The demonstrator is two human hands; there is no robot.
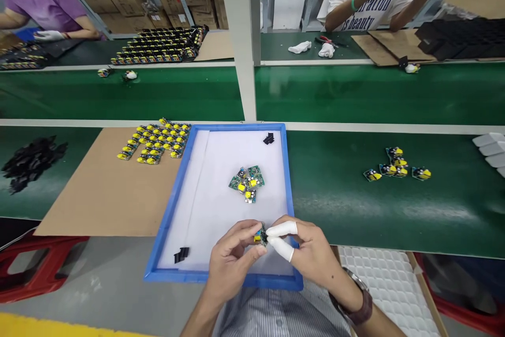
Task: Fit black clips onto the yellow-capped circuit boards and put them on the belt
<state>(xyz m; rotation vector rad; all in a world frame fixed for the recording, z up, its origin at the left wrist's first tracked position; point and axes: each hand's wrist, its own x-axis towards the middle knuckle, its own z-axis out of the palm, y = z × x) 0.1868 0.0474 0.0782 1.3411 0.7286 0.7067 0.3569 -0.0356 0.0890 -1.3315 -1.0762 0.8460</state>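
Note:
Over the near part of a blue-rimmed white tray [290, 190], my left hand [232, 258] pinches a small circuit board [259, 236] with a yellow component between thumb and fingers. White finger cots cover the thumb and index finger of my right hand [305, 245]. Those two fingertips close at the board's right edge on a small black piece, mostly hidden. Beyond my hands, several circuit boards [248, 183] lie in a loose cluster on the tray. Small black pieces [269, 139] rest near its far right corner, with more black strips [181, 255] at the near left.
Rows of boards [165, 137] stand on a cardboard sheet [114, 195] to the left, beside a heap of black pieces [33, 163]. Several boards [394, 163] sit on the green bench at right. A post [239, 37] rises ahead; two people work across the line.

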